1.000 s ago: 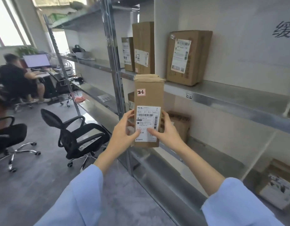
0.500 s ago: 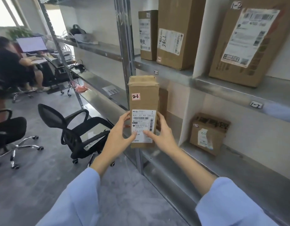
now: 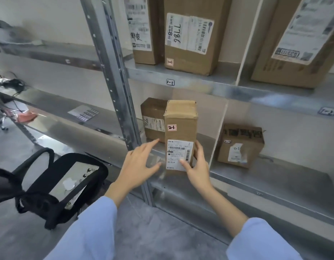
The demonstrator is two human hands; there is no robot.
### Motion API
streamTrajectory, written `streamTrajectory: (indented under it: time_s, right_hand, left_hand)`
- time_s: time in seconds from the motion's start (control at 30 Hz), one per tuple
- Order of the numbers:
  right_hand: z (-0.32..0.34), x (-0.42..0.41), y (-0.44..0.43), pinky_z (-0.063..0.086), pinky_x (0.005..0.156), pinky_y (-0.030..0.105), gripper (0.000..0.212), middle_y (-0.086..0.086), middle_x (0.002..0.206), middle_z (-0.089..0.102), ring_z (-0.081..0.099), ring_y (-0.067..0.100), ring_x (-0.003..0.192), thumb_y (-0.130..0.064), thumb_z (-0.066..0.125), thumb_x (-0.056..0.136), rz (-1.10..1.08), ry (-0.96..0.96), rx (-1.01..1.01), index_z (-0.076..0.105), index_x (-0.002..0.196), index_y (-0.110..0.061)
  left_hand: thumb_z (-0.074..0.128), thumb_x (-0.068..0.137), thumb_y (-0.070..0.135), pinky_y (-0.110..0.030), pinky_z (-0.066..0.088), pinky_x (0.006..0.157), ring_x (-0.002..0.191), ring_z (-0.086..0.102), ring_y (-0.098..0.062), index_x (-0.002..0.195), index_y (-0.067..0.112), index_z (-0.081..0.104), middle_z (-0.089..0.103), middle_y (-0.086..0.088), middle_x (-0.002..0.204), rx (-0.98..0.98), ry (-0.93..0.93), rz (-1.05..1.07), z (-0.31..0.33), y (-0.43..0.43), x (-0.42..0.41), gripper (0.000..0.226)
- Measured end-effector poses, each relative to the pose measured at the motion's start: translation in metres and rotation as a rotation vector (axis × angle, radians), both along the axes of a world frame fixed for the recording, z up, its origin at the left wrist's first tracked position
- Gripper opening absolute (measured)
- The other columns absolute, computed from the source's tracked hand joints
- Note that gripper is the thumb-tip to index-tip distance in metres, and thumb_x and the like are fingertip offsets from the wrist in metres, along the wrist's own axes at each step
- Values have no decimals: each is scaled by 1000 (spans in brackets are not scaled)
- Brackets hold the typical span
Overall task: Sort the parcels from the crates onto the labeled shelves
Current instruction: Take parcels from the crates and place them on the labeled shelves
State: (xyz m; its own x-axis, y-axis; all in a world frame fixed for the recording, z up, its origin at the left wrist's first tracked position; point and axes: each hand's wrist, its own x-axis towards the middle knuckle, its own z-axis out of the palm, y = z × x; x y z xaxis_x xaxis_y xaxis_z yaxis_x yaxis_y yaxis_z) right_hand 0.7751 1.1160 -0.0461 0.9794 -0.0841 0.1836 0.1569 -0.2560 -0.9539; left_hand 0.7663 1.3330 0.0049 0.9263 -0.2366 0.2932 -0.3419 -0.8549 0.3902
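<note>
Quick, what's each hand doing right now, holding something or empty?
Left hand: open, fingers spread, touching nothing, just beside the parcel.
Right hand: holding the upright parcel marked 2-1 by its lower right side, on the shelf.

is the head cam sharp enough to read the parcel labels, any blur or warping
Head view: the "2-1" sticker on the held parcel reads clearly, its printed label only partly; the shelf tag reads "1-1". Wide-angle warping bows the shelf upright, and the left edge, with the office chair, is smeared. The left hand is slightly soft; the right hand is crisper.
</note>
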Motion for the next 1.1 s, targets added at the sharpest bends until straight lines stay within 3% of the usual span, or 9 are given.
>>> streamTrajectory:
  time_s: [0.2,0.33,0.43,0.57,0.8,0.93,1.1]
  right_hand:
    - [-35,47,-10,35,96,13,81,-44,124,46,46,-24,113,-18,74,87,-165,67,-28,27,149,-40]
    - [-56,89,-8,37,96,26,78,-23,119,56,53,5,114,-26,75,87,-280,118,-41,30,151,-29]
    - [-74,121,-8,38,101,34,79,-1,133,62,54,26,127,-32,73,88,-327,179,-35,29,152,-23]
    - [-90,151,-8,37,111,46,77,1,143,54,49,28,133,-33,72,88,-328,185,27,29,151,-28]
    - [-104,160,-12,42,101,31,76,-10,138,55,54,16,129,-39,70,87,-302,239,102,26,149,-39]
    - [-97,156,-15,43,106,37,78,-6,146,51,52,15,130,-38,70,89,-285,250,47,20,149,-41]
    - [-86,132,-15,28,108,29,84,2,158,33,37,24,141,-35,68,91,-337,211,-104,17,156,-22]
  left_hand:
    - [60,89,45,-39,27,110,138,34,-14,150,36,30,39,10,150,24,-4,22,-17,14,50,69]
    - [58,89,46,-38,26,110,139,31,-12,151,37,28,36,10,152,49,26,10,-26,19,86,69]
    - [57,89,47,-37,25,110,139,31,-11,151,37,27,37,11,152,61,41,13,-34,20,113,69]
    - [57,89,46,-37,26,110,137,32,-10,150,36,28,38,13,150,38,60,8,-46,16,136,68]
    - [57,90,48,-35,27,108,137,33,-12,150,33,31,40,10,150,28,99,-18,-59,18,155,67]
    - [59,90,44,-36,27,108,137,34,-13,150,34,31,40,10,149,28,115,-38,-59,17,158,67]
    - [60,90,43,-36,28,108,138,34,-12,150,34,31,39,11,150,22,105,-82,-52,18,144,68]
